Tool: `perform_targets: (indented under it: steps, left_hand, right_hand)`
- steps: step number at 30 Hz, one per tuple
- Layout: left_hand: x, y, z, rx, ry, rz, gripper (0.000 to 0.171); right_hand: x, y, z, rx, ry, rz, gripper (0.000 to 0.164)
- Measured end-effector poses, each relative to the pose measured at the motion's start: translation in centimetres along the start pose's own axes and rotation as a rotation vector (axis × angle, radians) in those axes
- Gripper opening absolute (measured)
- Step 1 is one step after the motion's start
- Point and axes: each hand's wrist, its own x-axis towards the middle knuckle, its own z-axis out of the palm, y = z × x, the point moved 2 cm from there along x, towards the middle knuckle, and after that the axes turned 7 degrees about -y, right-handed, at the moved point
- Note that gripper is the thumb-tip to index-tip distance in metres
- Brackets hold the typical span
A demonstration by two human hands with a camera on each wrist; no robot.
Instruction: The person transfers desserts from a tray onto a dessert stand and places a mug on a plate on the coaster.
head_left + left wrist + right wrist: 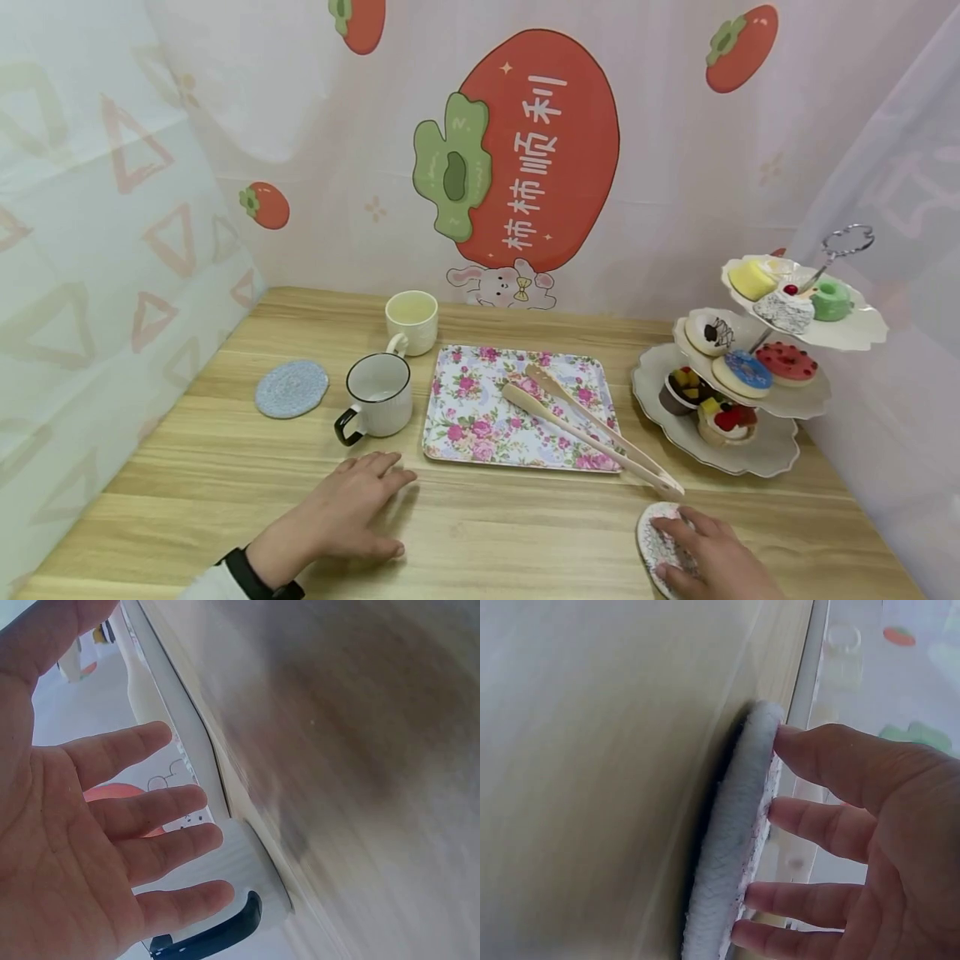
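My left hand hovers low over the table with its fingers spread and nothing in them. Just beyond its fingertips stands a white enamel mug with a black rim; its black handle shows behind the little finger in the left wrist view. At the front right, my right hand has its fingertips and thumb on top of a round white-and-pink speckled coaster. In the right wrist view the thick woven edge of this coaster faces the camera, and the fingers reach fairly straight onto its upper face.
A floral tray lies mid-table, wooden tongs across its right side. Behind the mug stands a cream cup; left of it lies a blue-grey coaster. A three-tier stand of pastries rises at right.
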Motion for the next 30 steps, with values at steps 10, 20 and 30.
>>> perform_targets:
  steps: [10, 20, 30]
  left_hand:
    - [-0.4, -0.7, -0.2, -0.014, 0.016, -0.03, 0.073]
    - [-0.9, -1.4, -0.4, -0.034, 0.033, -0.077, 0.072]
    - [-1.2, -1.8, -0.4, -0.035, 0.049, -0.074, 0.072]
  right_hand:
    - [-0.6, 3.9, -1.0, 0.025, 0.004, 0.051, 0.054]
    - [-1.1, 7.5, -2.0, 0.024, 0.063, 0.035, 0.053]
    - [-1.1, 10.5, -3.2, 0.008, 0.045, 0.091, 0.052]
